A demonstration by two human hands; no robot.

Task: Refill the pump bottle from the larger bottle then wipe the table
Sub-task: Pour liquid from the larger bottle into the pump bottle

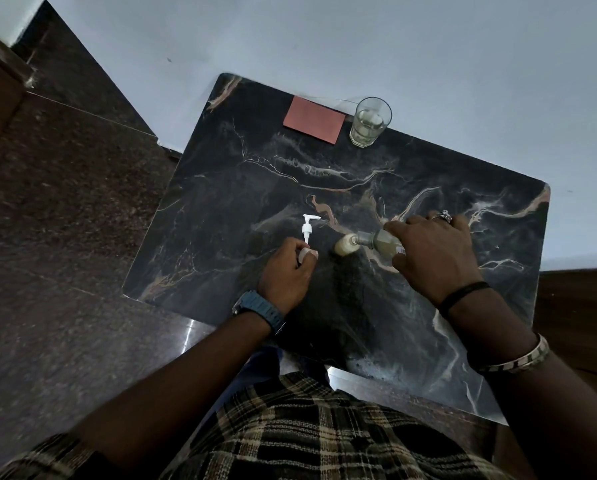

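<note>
The bench [290,174] is showing black marble patterning with white and rust-pink veins running across it. A flat cloth [313,120] at the far edge is showing plain dusty red. The glass [370,122] beside it is reading clear, with a pale, faintly yellowish liquid. The pump head [309,227] is showing white. The larger bottle [382,242] is appearing translucent grey-green, and the small bottle [345,247] below its mouth is showing pale cream. The wristwatch [260,310] is showing blue. The shirt [307,434] is displaying a black-and-tan check. The floor [65,202] is showing speckled dark brown.
</note>
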